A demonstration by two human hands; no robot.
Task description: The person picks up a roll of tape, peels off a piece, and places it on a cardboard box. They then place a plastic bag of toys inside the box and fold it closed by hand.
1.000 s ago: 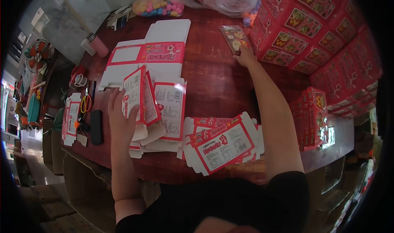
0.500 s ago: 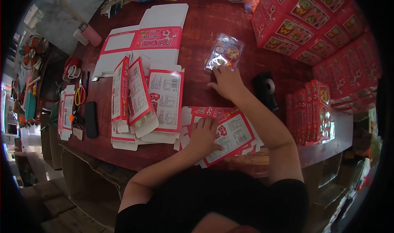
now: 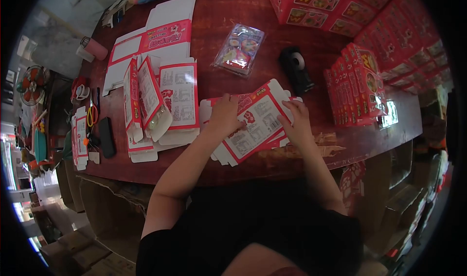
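A flattened red-and-white printed carton point(image 3: 256, 123) lies at an angle in front of me, over other flat cartons whose edges show beneath it. My left hand point(image 3: 224, 115) grips its left side, fingers at the upper edge and thumb on the printed face. At the right edge, my right hand point(image 3: 297, 124) holds the carton between bent fingers and thumb. Beyond the hands lies a shiny clear pack point(image 3: 239, 51) with colourful pieces inside, touched by neither hand.
Left of the hands are overlapping cartons point(image 3: 179, 96), a black case point(image 3: 106, 137) and yellow-handled scissors point(image 3: 91, 115). A black tape dispenser point(image 3: 296, 69) stands right of the clear pack. Filled red boxes point(image 3: 357, 89) stand at the right, with larger stacks point(image 3: 321, 6) behind. A pink bottle point(image 3: 93, 48) is far left.
My right hand has left the clear pack and come back to the carton's right edge. The carton has turned, its right end now raised towards the table's far side. The camera view has shifted.
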